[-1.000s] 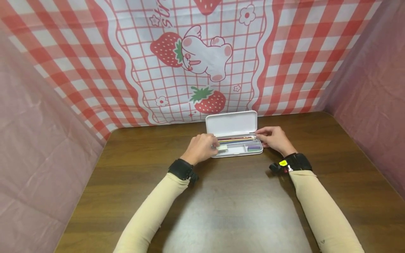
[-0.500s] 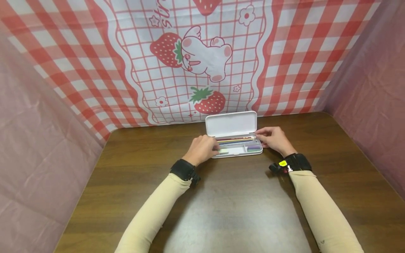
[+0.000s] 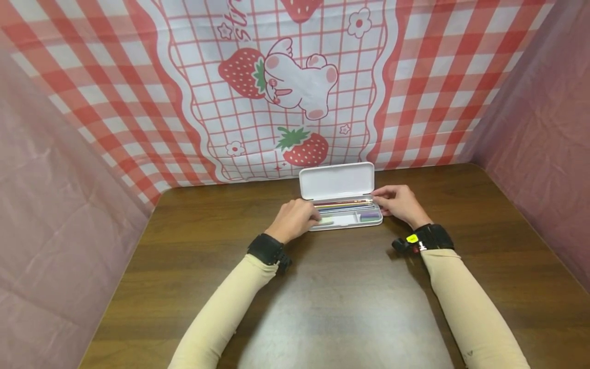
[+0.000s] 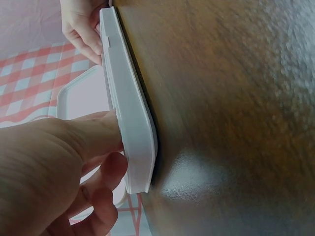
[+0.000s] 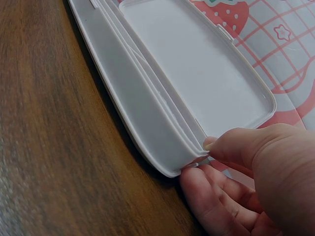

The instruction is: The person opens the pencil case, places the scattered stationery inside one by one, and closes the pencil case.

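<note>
An open white pencil case (image 3: 343, 225) lies near the table's back edge, its lid (image 3: 338, 181) raised. Several pencils (image 3: 343, 206) lie along its rear part. My left hand (image 3: 295, 219) reaches over the front wall at the left end, fingers at a small pale yellow-green block (image 3: 326, 221) in the front compartment; the left wrist view hides the fingertips behind the wall. My right hand (image 3: 400, 204) grips the right end of the case, thumb (image 5: 231, 145) on the rim and curled fingers against the outer side. Purple and green blocks (image 3: 370, 217) sit in the right compartment.
The brown wooden table (image 3: 350, 307) runs toward me. A red-and-white checked cloth with strawberries (image 3: 304, 148) hangs close behind the case. Pink cloths (image 3: 544, 118) hang at both sides.
My left hand has moved slightly down and toward me, lowering the pale block into the front compartment. My right hand keeps its hold at the case's right end.
</note>
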